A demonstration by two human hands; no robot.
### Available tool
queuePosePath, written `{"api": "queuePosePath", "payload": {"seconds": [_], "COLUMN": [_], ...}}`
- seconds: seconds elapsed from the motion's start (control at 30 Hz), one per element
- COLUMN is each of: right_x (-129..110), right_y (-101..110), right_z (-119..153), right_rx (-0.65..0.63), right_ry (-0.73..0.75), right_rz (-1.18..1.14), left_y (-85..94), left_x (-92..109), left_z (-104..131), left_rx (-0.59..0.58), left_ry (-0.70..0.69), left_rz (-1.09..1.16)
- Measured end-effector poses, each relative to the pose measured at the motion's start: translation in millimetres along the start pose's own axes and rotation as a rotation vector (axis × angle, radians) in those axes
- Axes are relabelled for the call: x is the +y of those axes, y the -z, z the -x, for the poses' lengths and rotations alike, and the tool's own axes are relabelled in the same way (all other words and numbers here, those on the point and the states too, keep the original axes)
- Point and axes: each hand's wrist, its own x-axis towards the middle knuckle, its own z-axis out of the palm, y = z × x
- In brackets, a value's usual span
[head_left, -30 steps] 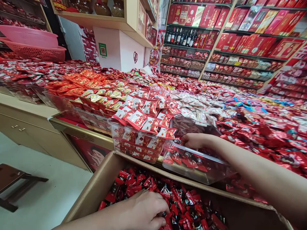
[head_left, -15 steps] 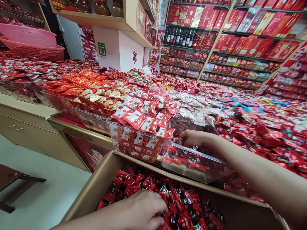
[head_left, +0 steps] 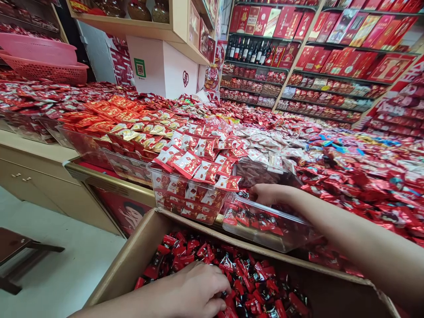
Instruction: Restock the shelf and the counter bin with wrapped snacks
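Observation:
A cardboard box in front of me holds many wrapped candies in red and black twist wrappers. My left hand lies on this pile with its fingers curled down into the candies; the fingertips are partly hidden. Beyond the box's far edge stands a clear plastic bin with a few of the same red and black candies low inside. My right hand reaches over the bin's rim, its fingers bent and pointing down; what they hold, if anything, is hidden.
Left of that bin, another clear bin is heaped with red and white packets. More candy bins spread across the counter. Shelves with bottles and red boxes stand behind. Pink baskets sit at the far left; a dark stool is on the floor.
My right hand has shifted slightly to the right and lower inside the clear bin. The left hand stays about where it was on the candies.

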Motion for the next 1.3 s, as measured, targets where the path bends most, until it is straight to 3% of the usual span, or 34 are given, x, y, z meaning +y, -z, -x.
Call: {"api": "queuePosePath", "payload": {"seconds": [0.3, 0.57, 0.7, 0.87, 0.97, 1.17, 1.3], "right_x": [0, 3, 3, 3, 4, 8, 11], "right_y": [-12, -3, -3, -7, -6, -1, -6], "right_z": [-4, -4, 0, 4, 3, -11, -20], "right_rx": [-0.071, -0.150, -0.261, -0.378, -0.313, 0.120, 0.141], "right_ry": [0.063, -0.162, -0.288, -0.277, -0.244, 0.020, 0.163], "right_rz": [-0.031, -0.081, -0.096, -0.120, -0.066, 0.064, 0.054], "left_y": [-0.8, 1.1, 3.7, 3.2, 1.0, 1.1, 4.7], "left_x": [0, 1, 3, 3, 1, 1, 2], "left_z": [0, 1, 1, 1, 1, 1, 2], "left_rx": [-0.015, -0.022, -0.044, -0.036, -0.019, -0.012, -0.027], "left_ry": [0.018, 0.035, 0.056, 0.062, 0.052, 0.045, 0.019], "left_rz": [0.014, 0.031, 0.030, 0.041, 0.050, 0.042, 0.017]}}
